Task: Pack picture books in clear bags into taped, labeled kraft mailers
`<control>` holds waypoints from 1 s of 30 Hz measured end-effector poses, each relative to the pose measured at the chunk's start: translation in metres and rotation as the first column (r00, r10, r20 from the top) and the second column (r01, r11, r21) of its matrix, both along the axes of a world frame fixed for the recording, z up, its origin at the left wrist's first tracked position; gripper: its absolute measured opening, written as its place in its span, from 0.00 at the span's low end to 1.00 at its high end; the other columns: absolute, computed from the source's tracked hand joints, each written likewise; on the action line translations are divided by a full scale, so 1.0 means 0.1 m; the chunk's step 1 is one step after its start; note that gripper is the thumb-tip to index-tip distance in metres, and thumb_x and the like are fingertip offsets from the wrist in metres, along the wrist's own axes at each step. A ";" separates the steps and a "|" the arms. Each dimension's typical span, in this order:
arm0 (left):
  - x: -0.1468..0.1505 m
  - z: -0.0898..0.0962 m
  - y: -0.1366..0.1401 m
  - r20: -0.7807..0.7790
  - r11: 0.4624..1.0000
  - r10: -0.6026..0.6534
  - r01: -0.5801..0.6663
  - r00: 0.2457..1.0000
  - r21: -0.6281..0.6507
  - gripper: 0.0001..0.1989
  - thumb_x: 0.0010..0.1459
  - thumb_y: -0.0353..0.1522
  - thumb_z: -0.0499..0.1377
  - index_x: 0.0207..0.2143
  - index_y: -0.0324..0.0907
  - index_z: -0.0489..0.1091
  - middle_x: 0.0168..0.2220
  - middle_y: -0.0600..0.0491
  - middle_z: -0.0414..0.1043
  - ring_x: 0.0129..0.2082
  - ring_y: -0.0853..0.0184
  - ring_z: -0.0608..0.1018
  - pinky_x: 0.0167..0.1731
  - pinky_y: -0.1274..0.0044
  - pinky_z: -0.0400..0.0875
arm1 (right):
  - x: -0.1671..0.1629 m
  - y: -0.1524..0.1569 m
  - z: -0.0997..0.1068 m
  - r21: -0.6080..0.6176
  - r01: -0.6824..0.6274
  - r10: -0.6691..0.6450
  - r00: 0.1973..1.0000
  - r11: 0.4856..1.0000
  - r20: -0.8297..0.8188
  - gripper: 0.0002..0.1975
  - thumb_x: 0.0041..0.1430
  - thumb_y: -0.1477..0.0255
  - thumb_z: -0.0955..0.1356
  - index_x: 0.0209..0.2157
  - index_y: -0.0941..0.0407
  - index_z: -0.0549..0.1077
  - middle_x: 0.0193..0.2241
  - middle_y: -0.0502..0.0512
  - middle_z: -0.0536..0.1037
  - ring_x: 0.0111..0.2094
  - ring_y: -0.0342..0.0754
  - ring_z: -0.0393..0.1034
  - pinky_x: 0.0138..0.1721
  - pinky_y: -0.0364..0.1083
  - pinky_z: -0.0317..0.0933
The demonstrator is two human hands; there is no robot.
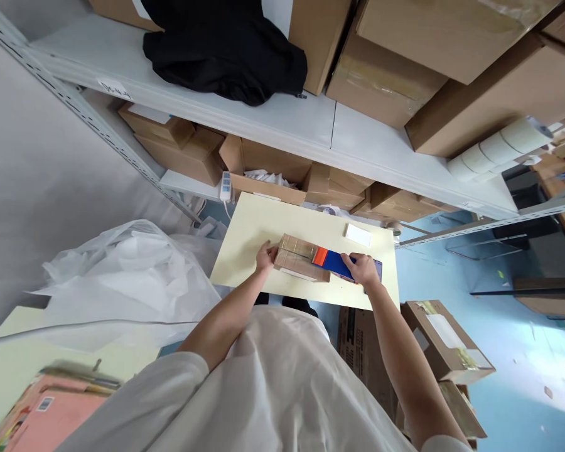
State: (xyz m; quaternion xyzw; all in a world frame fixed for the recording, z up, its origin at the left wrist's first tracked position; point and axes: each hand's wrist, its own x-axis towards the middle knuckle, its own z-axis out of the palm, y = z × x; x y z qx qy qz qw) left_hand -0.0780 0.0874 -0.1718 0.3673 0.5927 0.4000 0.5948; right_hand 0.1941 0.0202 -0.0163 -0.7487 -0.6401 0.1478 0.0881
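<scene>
A long, narrow cardboard box with clear tape on it lies on a pale yellow table. My left hand grips its left end, fingers closed around the edge. In my right hand is a flat blue box-like thing with an orange-red end. That end rests over or against the right part of the cardboard box; whether it goes inside, I cannot tell. My right fingers are closed on its top and side. Behind it on the table lies a small white rectangular item.
A grey metal shelf with cartons and a black garment crosses in front. White plastic bags bulge at the left, by pink packages. Cartons are stacked at the right. An open carton stands behind the table.
</scene>
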 end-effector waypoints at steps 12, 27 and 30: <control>-0.13 0.75 0.11 -0.821 0.253 -0.444 0.929 0.358 0.268 0.65 0.29 0.52 0.69 0.66 0.38 0.45 0.68 0.38 0.41 0.67 0.46 0.44 0.64 0.59 0.35 | -0.01 0.02 0.11 -0.047 -0.041 0.041 0.999 0.998 0.001 0.27 0.59 0.51 0.57 0.15 0.54 0.59 0.14 0.52 0.65 0.18 0.44 0.58 0.25 0.43 0.49; 0.06 0.85 0.20 -0.941 0.355 -0.331 0.933 0.074 -0.051 0.55 0.38 0.46 0.66 0.65 0.36 0.47 0.62 0.38 0.55 0.61 0.48 0.57 0.63 0.58 0.37 | 0.61 0.43 0.06 -0.101 -0.289 0.280 0.955 0.952 -0.094 0.28 0.60 0.51 0.57 0.16 0.56 0.65 0.15 0.52 0.68 0.19 0.43 0.60 0.26 0.44 0.52; 0.07 0.86 0.20 -0.946 0.359 -0.322 0.931 0.049 -0.074 0.55 0.39 0.46 0.65 0.65 0.34 0.46 0.61 0.36 0.55 0.60 0.47 0.57 0.62 0.57 0.36 | 0.97 0.35 -0.14 -0.125 -0.265 0.256 0.963 0.956 -0.087 0.28 0.60 0.51 0.56 0.16 0.55 0.64 0.14 0.52 0.67 0.18 0.44 0.61 0.26 0.44 0.52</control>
